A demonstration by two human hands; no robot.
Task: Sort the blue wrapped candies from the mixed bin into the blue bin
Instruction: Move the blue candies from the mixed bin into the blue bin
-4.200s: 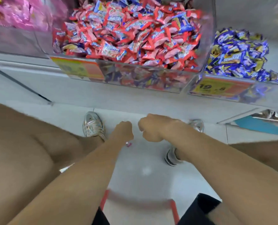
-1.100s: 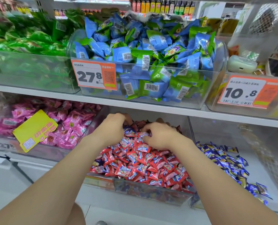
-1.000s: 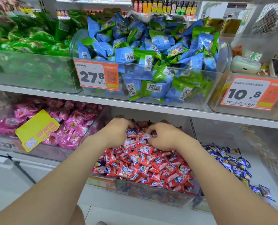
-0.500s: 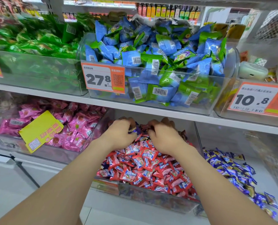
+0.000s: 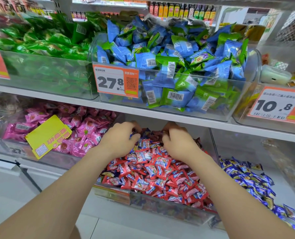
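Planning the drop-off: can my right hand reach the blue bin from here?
Probably yes: the right hand is in the mixed bin directly beside the blue bin; only a clear divider stands between.

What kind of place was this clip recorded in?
Most likely a shop's bulk candy aisle: clear bins heaped with wrapped sweets on tiered shelves, orange price tags on the bin fronts, and bottled goods shelved behind.
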